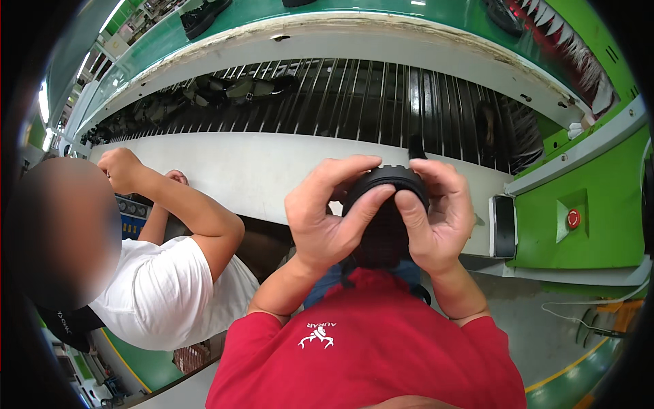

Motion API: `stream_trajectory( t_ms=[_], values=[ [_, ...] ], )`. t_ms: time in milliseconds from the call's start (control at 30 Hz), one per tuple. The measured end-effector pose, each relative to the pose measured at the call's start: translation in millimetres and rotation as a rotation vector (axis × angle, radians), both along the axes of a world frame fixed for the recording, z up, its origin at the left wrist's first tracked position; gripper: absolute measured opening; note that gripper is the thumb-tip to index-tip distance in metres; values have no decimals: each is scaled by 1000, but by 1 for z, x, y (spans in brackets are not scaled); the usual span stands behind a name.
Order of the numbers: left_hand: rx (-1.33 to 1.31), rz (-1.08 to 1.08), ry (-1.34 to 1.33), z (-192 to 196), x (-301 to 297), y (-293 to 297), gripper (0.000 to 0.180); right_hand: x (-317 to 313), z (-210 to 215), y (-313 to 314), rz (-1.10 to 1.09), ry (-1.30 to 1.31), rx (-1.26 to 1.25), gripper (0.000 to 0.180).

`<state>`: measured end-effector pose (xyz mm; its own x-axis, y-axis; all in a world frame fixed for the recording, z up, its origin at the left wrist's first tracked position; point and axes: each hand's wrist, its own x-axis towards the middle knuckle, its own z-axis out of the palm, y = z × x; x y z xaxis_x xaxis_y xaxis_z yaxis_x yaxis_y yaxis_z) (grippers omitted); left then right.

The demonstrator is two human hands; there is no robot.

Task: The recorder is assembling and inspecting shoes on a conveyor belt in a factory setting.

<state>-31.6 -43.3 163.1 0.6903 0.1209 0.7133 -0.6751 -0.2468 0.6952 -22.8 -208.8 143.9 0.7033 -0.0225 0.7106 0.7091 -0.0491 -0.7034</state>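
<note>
A black shoe [381,235] with a thick, notched sole is held up in front of my chest, over the near edge of the white worktop. Its rounded end points away from me. My left hand [330,211] curls around the left side of that end, thumb pressed on top. From the other side my right hand [439,215] grips it the same way, and the two thumbs nearly meet. Much of the shoe's lower part is in dark shadow, so its details cannot be made out.
The white worktop [245,170] borders a rack of metal rollers [340,102] with several black shoes [252,88]. Above runs a green conveyor belt [381,12]. A co-worker in a white shirt [170,293] sits close on my left. At right stands a green machine with a red button [573,218].
</note>
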Motion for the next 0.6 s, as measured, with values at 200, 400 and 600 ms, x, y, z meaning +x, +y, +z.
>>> stream_trajectory(
  t_ms=[200, 400, 600],
  values=[
    [73, -24, 38, -6, 2, 13, 33, 6, -10, 0, -6, -7, 71, 37],
    [-213, -171, 320, -11, 0, 9, 26, 2, -7, -5, 200, 331, 225, 32],
    [-348, -240, 426, -19, 13, 4, 21, 17, -15, -12, 378, 547, 363, 21]
  ],
)
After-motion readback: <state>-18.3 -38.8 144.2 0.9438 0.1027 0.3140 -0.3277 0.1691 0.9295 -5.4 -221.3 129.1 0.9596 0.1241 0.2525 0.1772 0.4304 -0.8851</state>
